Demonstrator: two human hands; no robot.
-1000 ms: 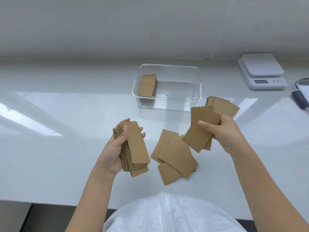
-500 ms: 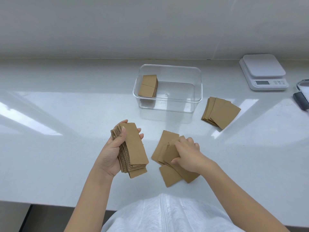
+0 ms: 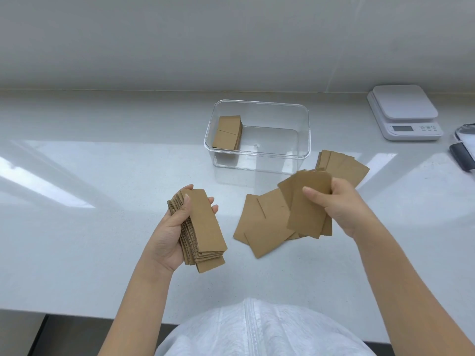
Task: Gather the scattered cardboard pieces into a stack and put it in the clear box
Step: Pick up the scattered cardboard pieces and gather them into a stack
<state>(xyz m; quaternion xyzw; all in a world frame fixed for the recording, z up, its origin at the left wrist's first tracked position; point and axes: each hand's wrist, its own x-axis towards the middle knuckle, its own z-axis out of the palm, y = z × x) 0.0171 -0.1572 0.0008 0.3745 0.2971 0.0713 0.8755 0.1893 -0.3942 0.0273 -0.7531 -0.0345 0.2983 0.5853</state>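
Corrugated cardboard is light and stiff: your left hand (image 3: 177,227) clasps the stack (image 3: 203,229) edgewise, your right hand (image 3: 339,201) pinches a few pieces (image 3: 305,204) above the near loose pieces (image 3: 262,224), so grip long edges.

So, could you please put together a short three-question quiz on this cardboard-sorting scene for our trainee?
1. True or false: the clear box already has cardboard standing at its left end.
2. What does the left hand hold? A) nothing B) a thick stack of cardboard C) the scale
3. Fill in: the right hand holds a few pieces lifted above the loose pieces on the ____.

Key: 1 true; 2 B; 3 counter.
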